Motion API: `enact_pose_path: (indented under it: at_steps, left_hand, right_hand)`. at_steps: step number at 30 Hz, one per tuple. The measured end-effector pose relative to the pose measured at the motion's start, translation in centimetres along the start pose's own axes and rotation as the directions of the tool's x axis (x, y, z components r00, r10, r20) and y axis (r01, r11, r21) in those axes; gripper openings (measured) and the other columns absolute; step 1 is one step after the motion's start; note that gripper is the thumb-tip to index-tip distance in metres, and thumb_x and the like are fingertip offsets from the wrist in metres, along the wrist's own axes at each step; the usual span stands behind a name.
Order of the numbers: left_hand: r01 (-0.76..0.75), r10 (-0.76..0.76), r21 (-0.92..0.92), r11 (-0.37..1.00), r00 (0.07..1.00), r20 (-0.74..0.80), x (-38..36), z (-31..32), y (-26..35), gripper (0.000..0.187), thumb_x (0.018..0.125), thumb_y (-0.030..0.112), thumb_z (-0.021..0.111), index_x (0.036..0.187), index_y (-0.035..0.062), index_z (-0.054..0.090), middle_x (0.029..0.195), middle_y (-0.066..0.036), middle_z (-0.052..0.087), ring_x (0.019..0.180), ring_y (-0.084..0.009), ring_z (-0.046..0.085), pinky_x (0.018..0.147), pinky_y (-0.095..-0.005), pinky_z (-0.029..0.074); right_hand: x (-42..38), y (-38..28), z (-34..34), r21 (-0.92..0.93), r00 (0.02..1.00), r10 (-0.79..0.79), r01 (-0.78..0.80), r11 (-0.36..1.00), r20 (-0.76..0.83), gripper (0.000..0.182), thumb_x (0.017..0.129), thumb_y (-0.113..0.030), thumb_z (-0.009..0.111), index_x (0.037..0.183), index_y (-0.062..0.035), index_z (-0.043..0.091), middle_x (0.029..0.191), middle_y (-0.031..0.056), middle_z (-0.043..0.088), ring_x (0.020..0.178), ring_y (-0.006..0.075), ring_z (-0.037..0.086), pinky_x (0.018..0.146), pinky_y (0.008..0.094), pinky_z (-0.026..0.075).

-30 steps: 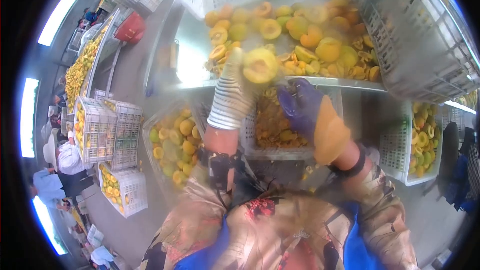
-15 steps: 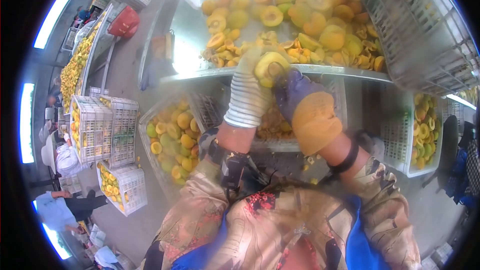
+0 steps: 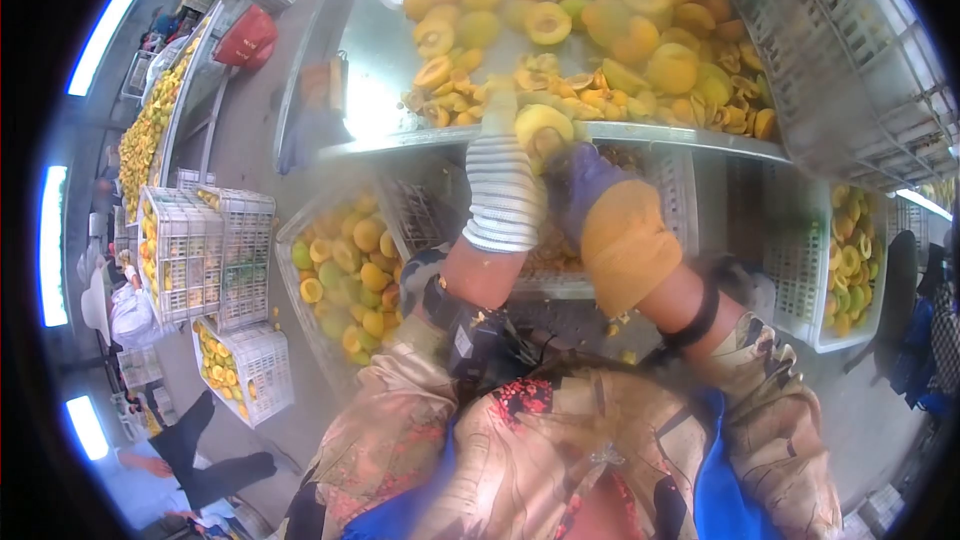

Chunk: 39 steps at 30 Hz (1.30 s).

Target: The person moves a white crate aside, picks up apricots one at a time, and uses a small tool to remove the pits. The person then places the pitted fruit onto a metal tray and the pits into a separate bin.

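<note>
My left hand (image 3: 503, 168), in a pale glove with a grey-striped cuff, is closed round a yellow peach half (image 3: 543, 126) at the near edge of the metal table. Pressed close to the fruit's near side is my right hand (image 3: 597, 190), in a purple and orange-yellow glove. Its fingers are curled, and whatever they grip is hidden and blurred. Just beyond my hands, peach halves (image 3: 548, 24) and whole-looking yellow peaches (image 3: 672, 68) lie on the table, with smaller cut pieces (image 3: 590, 105) along the near edge.
A crate of peaches (image 3: 345, 260) stands below left, another white crate (image 3: 800, 270) below right. A tilted plastic crate (image 3: 850, 60) borders the table's right side. Stacked crates (image 3: 205, 255), a red container (image 3: 245, 40) and a person in dark trousers (image 3: 190, 455) are at left.
The peach half has turned in my left hand, so less of its hollow shows. My right hand has shifted slightly down. The person at lower left has moved nearer.
</note>
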<state>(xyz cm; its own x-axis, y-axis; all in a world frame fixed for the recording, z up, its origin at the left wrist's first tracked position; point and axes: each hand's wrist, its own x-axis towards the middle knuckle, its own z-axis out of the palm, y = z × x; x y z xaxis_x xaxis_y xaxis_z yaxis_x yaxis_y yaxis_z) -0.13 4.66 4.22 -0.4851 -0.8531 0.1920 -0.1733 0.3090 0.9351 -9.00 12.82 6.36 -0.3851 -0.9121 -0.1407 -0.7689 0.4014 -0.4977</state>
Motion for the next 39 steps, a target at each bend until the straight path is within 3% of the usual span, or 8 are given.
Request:
enact_pose_path:
  at_steps: [11, 15, 17, 23, 26, 32, 35, 39]
  left_hand:
    - [0.198, -0.225, -0.539, 0.819, 0.974, 0.015, 0.6, 0.5, -1.4, 0.029, 0.100, 0.028, 0.049, 0.114, 0.0029, 0.055, 0.097, -0.009, 0.065, 0.087, -0.0171, 0.063, 0.076, -0.0298, 0.053]
    - [0.103, -0.131, -0.398, 0.911, 0.990, -0.044, 0.5, 0.6, -0.9, 0.034, 0.101, 0.035, 0.044, 0.108, 0.0050, 0.058, 0.094, -0.009, 0.065, 0.083, -0.0171, 0.063, 0.075, -0.0305, 0.054]
    - [0.336, -0.441, -0.674, 0.658, 0.897, 0.016, 0.6, 0.6, -0.1, 0.033, 0.101, 0.034, 0.046, 0.107, 0.0047, 0.058, 0.091, -0.008, 0.065, 0.080, -0.0164, 0.063, 0.074, -0.0295, 0.054]
    - [0.055, -0.071, -0.166, 0.985, 0.993, -0.096, 0.6, 0.0, -2.4, 0.034, 0.100, 0.035, 0.049, 0.105, 0.0032, 0.060, 0.090, -0.007, 0.066, 0.076, -0.0149, 0.063, 0.066, -0.0275, 0.053]
    - [0.061, -0.102, -0.316, 0.947, 0.988, -0.114, 0.3, 0.5, -1.3, 0.035, 0.099, 0.035, 0.051, 0.105, 0.0016, 0.061, 0.089, -0.007, 0.067, 0.075, -0.0132, 0.064, 0.064, -0.0276, 0.053]
    - [0.139, -0.211, -0.356, 0.924, 0.963, -0.170, 0.8, 0.2, -1.6, 0.039, 0.098, 0.039, 0.052, 0.102, 0.0009, 0.063, 0.083, -0.008, 0.067, 0.070, -0.0147, 0.064, 0.063, -0.0276, 0.053]
    - [0.140, -0.202, -0.338, 0.931, 0.967, -0.156, 0.8, 0.3, -2.1, 0.040, 0.099, 0.039, 0.052, 0.097, 0.0015, 0.065, 0.081, -0.009, 0.067, 0.068, -0.0158, 0.064, 0.061, -0.0278, 0.052]
    - [0.195, -0.230, -0.384, 0.902, 0.972, -0.045, 1.2, -0.2, -1.5, 0.041, 0.099, 0.039, 0.051, 0.092, 0.0015, 0.066, 0.077, -0.008, 0.067, 0.066, -0.0159, 0.064, 0.060, -0.0278, 0.052]
  right_hand:
    - [0.4, 0.3, -0.3, 0.234, 0.998, -0.027, 0.015, 0.972, 0.048, 0.036, 0.093, -0.034, 0.055, 0.102, 0.0005, 0.057, 0.089, 0.0272, 0.066, 0.084, 0.0453, 0.064, 0.074, 0.0516, 0.049]
    - [0.4, -0.6, -1.1, 0.217, 0.991, 0.024, -0.052, 0.975, 0.129, 0.037, 0.094, -0.034, 0.051, 0.104, 0.0009, 0.058, 0.090, 0.0269, 0.066, 0.085, 0.0460, 0.063, 0.076, 0.0505, 0.050]
    - [0.4, -0.6, -1.0, 0.148, 0.985, 0.057, -0.081, 0.986, 0.162, 0.038, 0.095, -0.035, 0.048, 0.102, 0.0002, 0.059, 0.091, 0.0259, 0.066, 0.085, 0.0454, 0.063, 0.077, 0.0496, 0.050]
    - [0.1, 0.2, -1.4, 0.501, 0.948, -0.023, -0.147, 0.853, 0.318, 0.038, 0.095, -0.035, 0.047, 0.105, -0.0001, 0.058, 0.086, 0.0255, 0.067, 0.080, 0.0429, 0.065, 0.073, 0.0509, 0.051]
    - [0.0, 0.0, 0.1, 0.198, 0.999, -0.045, 0.039, 0.979, 0.025, 0.038, 0.094, -0.034, 0.049, 0.105, 0.0008, 0.057, 0.080, 0.0262, 0.066, 0.074, 0.0425, 0.066, 0.069, 0.0504, 0.051]
    - [-0.2, 0.5, -2.2, 0.607, 0.940, -0.104, -0.124, 0.785, 0.326, 0.037, 0.094, -0.032, 0.052, 0.104, 0.0025, 0.058, 0.076, 0.0251, 0.066, 0.066, 0.0402, 0.066, 0.064, 0.0478, 0.051]
    - [-0.3, -0.1, -1.3, 0.201, 0.993, -0.062, 0.041, 0.979, 0.099, 0.034, 0.097, -0.031, 0.055, 0.111, -0.0006, 0.060, 0.071, 0.0163, 0.063, 0.062, 0.0220, 0.061, 0.060, 0.0378, 0.048]
    - [-0.4, -0.2, -3.6, 0.579, 0.931, -0.059, -0.174, 0.797, 0.361, 0.040, 0.096, -0.033, 0.054, 0.104, 0.0053, 0.058, 0.073, 0.0247, 0.064, 0.059, 0.0333, 0.065, 0.056, 0.0425, 0.050]
